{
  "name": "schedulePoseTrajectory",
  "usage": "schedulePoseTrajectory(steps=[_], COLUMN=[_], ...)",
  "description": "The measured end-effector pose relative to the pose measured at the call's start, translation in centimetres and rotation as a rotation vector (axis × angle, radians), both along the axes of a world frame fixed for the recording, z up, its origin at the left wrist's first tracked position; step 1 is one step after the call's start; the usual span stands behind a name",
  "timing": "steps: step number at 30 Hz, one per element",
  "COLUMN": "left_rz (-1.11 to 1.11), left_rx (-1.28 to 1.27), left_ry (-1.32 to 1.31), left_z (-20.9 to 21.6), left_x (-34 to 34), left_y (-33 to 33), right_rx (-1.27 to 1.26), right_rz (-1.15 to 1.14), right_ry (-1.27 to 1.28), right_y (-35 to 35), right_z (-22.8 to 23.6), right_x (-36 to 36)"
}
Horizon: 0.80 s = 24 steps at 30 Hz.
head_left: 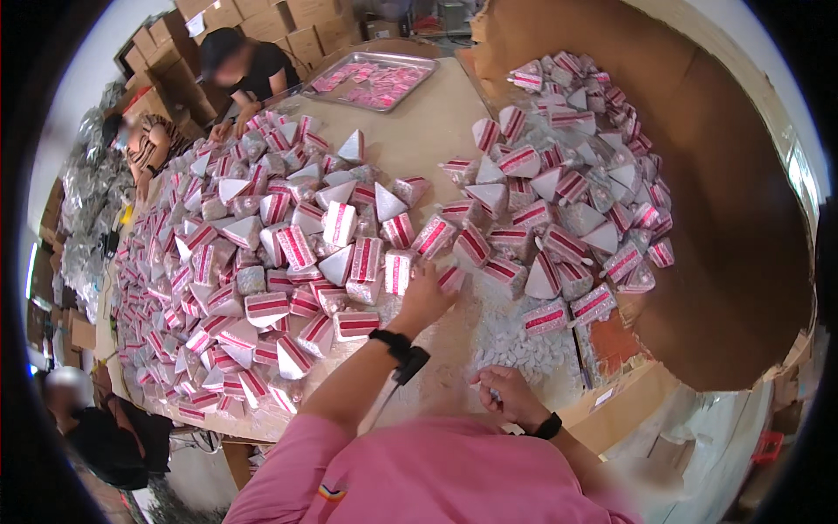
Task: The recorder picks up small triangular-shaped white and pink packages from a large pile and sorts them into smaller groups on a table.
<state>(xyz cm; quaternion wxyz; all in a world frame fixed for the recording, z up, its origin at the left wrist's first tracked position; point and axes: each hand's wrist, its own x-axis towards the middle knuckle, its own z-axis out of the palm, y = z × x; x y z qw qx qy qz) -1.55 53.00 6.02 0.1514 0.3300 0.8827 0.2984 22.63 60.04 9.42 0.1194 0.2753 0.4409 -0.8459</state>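
My left hand (425, 301) reaches into the middle of the table, palm down. Its thumb and fingers close around a pink-and-white toy cake slice (451, 279), partly hidden by the hand. Just left of the fingertips stands another toy cake slice (399, 272) with a dark pink stripe. My right hand (511, 393) is curled closed nearer to me, thumb against fingers; a small pale bit shows there, too small to name. Beyond it lies a spread of small white pieces (524, 349) on the table.
A large pile of wedge-shaped slices (262, 253) covers the table's left side; another pile (559, 192) lies right, beside a curved brown cardboard sheet (698, 175). A metal tray (384, 105) holds pink pieces at the back. Several people work around the left side.
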Motion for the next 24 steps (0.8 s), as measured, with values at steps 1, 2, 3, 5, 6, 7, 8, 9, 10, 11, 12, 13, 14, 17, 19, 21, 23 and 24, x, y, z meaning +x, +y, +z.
schedulePoseTrajectory(steps=[1, 2, 3, 5, 6, 7, 8, 9, 10, 11, 12, 13, 14, 17, 19, 21, 23, 24], left_rz=[-0.043, -0.083, -0.168, -0.322, -0.376, -0.421, -0.461, -0.478, -0.491, -0.500, -0.466, -0.434, -0.402, -0.394, -0.318, -0.254, -0.173, -0.147], left_rx=[0.038, 0.074, 0.110, 0.180, 0.187, 0.193, 0.200, 0.200, 0.195, 0.189, 0.217, 0.245, 0.273, 0.307, 0.349, 0.481, 0.514, 0.535], left_ry=[-0.045, -0.090, -0.093, -0.105, -0.107, -0.102, -0.095, -0.089, -0.078, -0.067, -0.063, -0.058, -0.051, -0.031, -0.116, -0.065, -0.137, -0.180], left_z=[-0.2, -0.2, 0.4, 3.5, 4.5, 5.6, 6.3, 6.8, 7.2, 7.4, 7.2, 6.8, 6.6, 6.0, 6.0, 5.9, 6.4, 6.6], left_x=[0.1, 0.1, 0.6, 2.3, 3.3, 4.2, 4.9, 5.4, 5.8, 6.3, 6.5, 6.6, 6.9, 8.5, 8.8, 8.6, 8.3, 8.1], left_y=[-1.5, -2.9, -4.4, -7.3, -8.4, -9.5, -10.4, -11.4, -12.1, -12.7, -13.6, -14.1, -14.6, -15.0, -15.3, -15.2, -14.9, -14.5], right_rx=[0.028, 0.055, 0.085, 0.143, 0.148, 0.153, 0.156, 0.126, 0.095, 0.064, 0.060, 0.059, 0.060, -0.148, -0.180, -0.276, -0.477, -0.573], right_rz=[-0.026, -0.051, -0.112, -0.223, -0.205, -0.178, -0.147, -0.077, -0.003, 0.075, 0.124, 0.170, 0.217, 0.211, 0.181, 0.137, -0.004, -0.091], right_ry=[-0.019, -0.038, -0.018, 0.019, 0.031, 0.051, 0.072, 0.039, 0.012, -0.016, -0.052, -0.089, -0.125, -0.119, -0.157, -0.178, -0.117, -0.087], right_y=[0.0, 0.1, 0.0, -0.2, 0.0, 0.3, 0.2, -0.1, -0.3, -0.5, -0.9, -1.0, -1.3, -1.9, -2.6, -3.2, -4.0, -4.1], right_z=[0.6, 0.9, 0.5, -0.6, -0.6, -0.6, -0.6, -0.5, -0.3, 0.0, 0.4, 1.0, 1.4, 1.4, 1.8, 1.7, 1.4, 1.2], right_x=[-0.3, -0.7, -1.2, -2.2, -2.5, -3.2, -3.7, -4.1, -4.5, -4.8, -5.1, -5.0, -4.9, -4.3, -3.8, -3.4, -3.6, -3.6])
